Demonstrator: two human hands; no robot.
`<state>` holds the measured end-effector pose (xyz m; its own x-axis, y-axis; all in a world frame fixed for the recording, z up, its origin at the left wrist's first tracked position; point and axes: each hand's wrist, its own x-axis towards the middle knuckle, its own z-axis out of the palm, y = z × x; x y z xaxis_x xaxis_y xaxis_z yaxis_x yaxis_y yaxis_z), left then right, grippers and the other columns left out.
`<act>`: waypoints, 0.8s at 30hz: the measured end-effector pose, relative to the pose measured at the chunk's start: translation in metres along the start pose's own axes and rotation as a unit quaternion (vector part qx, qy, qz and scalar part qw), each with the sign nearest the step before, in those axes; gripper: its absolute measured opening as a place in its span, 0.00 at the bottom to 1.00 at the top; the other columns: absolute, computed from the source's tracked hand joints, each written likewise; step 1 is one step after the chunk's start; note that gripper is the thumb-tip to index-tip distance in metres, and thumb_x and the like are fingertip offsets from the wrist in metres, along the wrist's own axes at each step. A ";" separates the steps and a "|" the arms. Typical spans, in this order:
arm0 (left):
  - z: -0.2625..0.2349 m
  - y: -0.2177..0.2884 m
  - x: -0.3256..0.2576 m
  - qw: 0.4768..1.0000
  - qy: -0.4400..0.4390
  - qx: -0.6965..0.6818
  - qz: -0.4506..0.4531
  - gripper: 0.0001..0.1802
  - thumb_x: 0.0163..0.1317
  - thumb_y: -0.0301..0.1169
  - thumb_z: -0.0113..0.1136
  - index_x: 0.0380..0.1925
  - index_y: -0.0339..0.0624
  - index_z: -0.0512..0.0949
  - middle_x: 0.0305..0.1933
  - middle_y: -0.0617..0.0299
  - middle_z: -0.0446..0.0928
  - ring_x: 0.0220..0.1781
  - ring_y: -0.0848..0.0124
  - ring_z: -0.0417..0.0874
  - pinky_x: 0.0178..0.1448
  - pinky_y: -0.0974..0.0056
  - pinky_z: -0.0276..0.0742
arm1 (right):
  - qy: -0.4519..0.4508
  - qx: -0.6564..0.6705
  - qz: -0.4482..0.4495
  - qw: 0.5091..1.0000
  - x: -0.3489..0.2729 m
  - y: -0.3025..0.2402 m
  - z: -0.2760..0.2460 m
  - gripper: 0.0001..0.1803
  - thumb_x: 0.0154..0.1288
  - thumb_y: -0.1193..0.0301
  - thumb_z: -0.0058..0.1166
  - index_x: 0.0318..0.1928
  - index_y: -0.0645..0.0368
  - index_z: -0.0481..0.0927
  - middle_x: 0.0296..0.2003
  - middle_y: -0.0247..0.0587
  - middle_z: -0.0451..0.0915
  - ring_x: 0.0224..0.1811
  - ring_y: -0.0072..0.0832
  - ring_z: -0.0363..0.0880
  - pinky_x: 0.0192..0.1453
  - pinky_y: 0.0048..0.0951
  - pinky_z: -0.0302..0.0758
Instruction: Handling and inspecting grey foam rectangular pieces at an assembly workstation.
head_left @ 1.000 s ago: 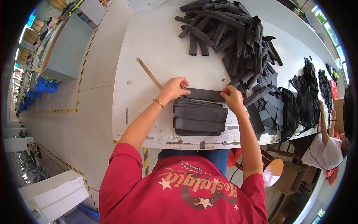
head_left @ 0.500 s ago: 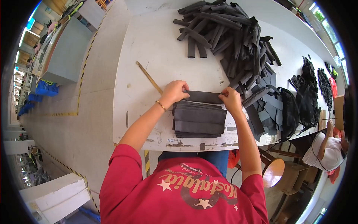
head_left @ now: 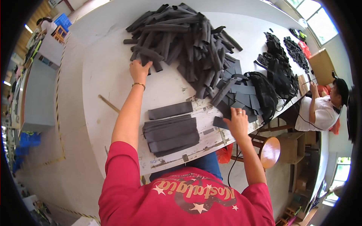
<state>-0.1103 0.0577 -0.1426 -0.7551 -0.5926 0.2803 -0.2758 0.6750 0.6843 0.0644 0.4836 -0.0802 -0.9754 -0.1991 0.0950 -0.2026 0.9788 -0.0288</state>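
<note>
My left hand [head_left: 139, 70] reaches far across the white table [head_left: 109, 67] to the near edge of a big heap of dark grey foam strips [head_left: 184, 41], and its fingers curl on one strip there. My right hand [head_left: 237, 123] rests at the table's near right edge, gripping a small dark flat piece [head_left: 219, 122] beside a spread of flat grey pieces [head_left: 241, 94]. Between my arms lies a neat stack of grey flat strips [head_left: 171, 135], with a single strip [head_left: 169, 110] just beyond it.
A wooden stick [head_left: 109, 104] lies at the table's left side. Black bags and parts [head_left: 279, 71] are heaped at the right. A co-worker [head_left: 320, 109] sits at the far right end. A round wooden stool [head_left: 269, 151] stands below my right arm.
Both hands have left the grey stack. My left hand has stretched forward to the strip heap, and my right hand has moved right to the small flat piece. The view has tilted.
</note>
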 end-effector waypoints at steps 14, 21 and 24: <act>-0.083 0.052 -0.066 0.638 -0.349 -0.611 -0.312 0.12 0.65 0.22 0.56 0.43 0.18 0.74 0.44 0.43 0.81 0.45 0.55 0.85 0.50 0.58 0.85 | 0.044 0.145 -0.031 0.988 0.021 -0.004 0.004 0.14 0.53 0.83 0.50 0.42 0.66 0.69 0.45 0.57 0.73 0.41 0.51 0.78 0.45 0.45 0.76; -0.111 0.082 -0.127 0.631 -0.299 -0.659 -0.279 0.10 0.65 0.25 0.59 0.44 0.31 0.78 0.44 0.52 0.82 0.47 0.64 0.84 0.55 0.62 0.84 | 0.097 0.420 -0.101 0.897 0.002 -0.059 -0.067 0.15 0.57 0.73 0.62 0.41 0.59 0.70 0.35 0.47 0.73 0.35 0.49 0.76 0.39 0.38 0.73; -0.115 0.100 -0.145 0.624 -0.278 -0.671 -0.289 0.09 0.64 0.25 0.59 0.43 0.33 0.79 0.43 0.52 0.83 0.47 0.65 0.84 0.55 0.63 0.83 | 0.092 0.401 -0.144 0.900 -0.007 -0.075 -0.070 0.20 0.52 0.70 0.70 0.36 0.61 0.68 0.32 0.44 0.71 0.33 0.44 0.72 0.37 0.35 0.70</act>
<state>0.0404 0.1607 -0.0380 -0.9526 -0.0719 -0.2956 -0.1322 -0.7772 0.6152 0.0928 0.4146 -0.0087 -0.8569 -0.3554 0.3733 -0.5134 0.5253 -0.6786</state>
